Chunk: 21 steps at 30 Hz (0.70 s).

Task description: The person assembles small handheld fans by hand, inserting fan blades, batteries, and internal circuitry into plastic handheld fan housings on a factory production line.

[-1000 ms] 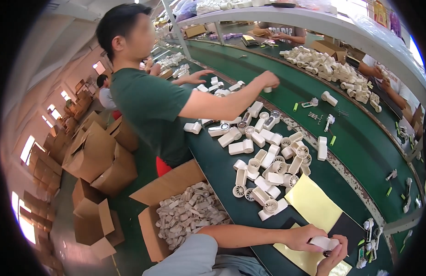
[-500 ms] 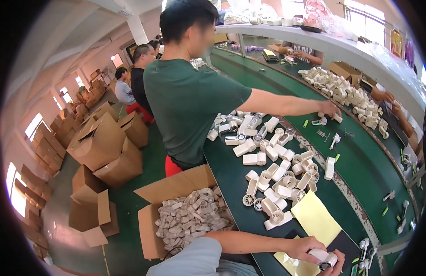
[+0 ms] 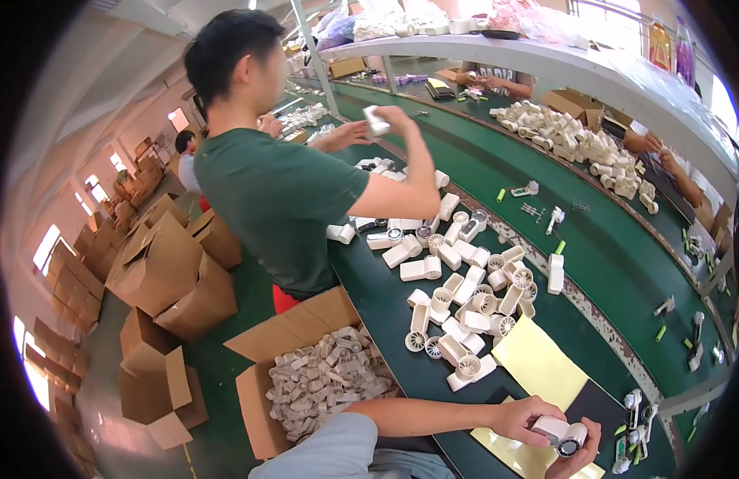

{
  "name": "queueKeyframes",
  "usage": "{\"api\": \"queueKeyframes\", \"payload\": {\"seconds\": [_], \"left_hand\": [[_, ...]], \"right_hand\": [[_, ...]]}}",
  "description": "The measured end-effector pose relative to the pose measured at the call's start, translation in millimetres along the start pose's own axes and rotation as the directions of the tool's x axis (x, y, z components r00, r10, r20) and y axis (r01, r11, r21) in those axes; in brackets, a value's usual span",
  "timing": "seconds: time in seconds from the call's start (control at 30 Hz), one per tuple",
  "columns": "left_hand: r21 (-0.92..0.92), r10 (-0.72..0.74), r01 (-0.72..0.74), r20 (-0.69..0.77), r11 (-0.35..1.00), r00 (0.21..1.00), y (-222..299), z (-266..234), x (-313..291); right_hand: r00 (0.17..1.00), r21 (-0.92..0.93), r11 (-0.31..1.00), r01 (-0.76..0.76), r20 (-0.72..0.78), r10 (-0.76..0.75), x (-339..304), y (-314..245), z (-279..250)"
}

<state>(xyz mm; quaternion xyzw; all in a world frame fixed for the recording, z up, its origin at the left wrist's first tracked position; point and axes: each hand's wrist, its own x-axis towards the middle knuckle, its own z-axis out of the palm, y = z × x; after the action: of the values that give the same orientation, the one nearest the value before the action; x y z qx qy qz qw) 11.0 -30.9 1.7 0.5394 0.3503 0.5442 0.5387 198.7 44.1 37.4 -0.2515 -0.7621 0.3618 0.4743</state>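
Note:
Both my hands are closed on one white plastic housing (image 3: pixel 550 428) with a round, dark, silver-ringed end. My left hand (image 3: pixel 515 419) grips its body from the left, while my right hand (image 3: pixel 586 449) wraps the round end from the right. A yellow sheet (image 3: pixel 503 449) lies beneath them on the dark table, and another yellow sheet (image 3: pixel 541 361) is just beyond. Farther up the table spreads a loose heap of similar white housings (image 3: pixel 475 321), several with spoked round ends. Small white parts with green pieces (image 3: pixel 637 427) lie right of my right hand.
An open carton (image 3: pixel 253 399) full of small white parts stands left of the table. A green conveyor belt (image 3: pixel 617 279) runs past on the right. A co-worker in a green shirt (image 3: pixel 273 191) stands ahead, holding a white piece. A white shelf (image 3: pixel 497 49) spans the far side.
My view has shifted to the right. The housing in my hands has turned, so its round end faces me more. The co-worker's arm has drawn back from the belt, bringing a white piece up.

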Motion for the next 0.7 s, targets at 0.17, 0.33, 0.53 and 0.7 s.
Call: {"api": "queueKeyframes", "payload": {"seconds": [0.17,0.33,0.53,0.7], "left_hand": [[0.086,0.092,-0.092,0.006,0.992,0.996,-9,0,1],[0.167,0.148,-0.13,-0.103,0.977,0.984,0,-2,1],[0.166,0.108,-0.076,-0.194,0.983,0.975,3,-2,3],[0.176,0.098,-0.037,-0.351,0.984,0.931,-8,-3,10]], "right_hand": [[1.0,0.008,1.0,0.013,-0.017,-0.013,-2,-1,-1],[0.96,0.174,0.952,-0.253,-0.081,0.27,-31,54,-3],[0.96,0.235,0.933,-0.271,-0.002,0.279,-19,36,2],[0.898,0.171,0.882,-0.439,0.053,0.437,21,28,-16]]}}
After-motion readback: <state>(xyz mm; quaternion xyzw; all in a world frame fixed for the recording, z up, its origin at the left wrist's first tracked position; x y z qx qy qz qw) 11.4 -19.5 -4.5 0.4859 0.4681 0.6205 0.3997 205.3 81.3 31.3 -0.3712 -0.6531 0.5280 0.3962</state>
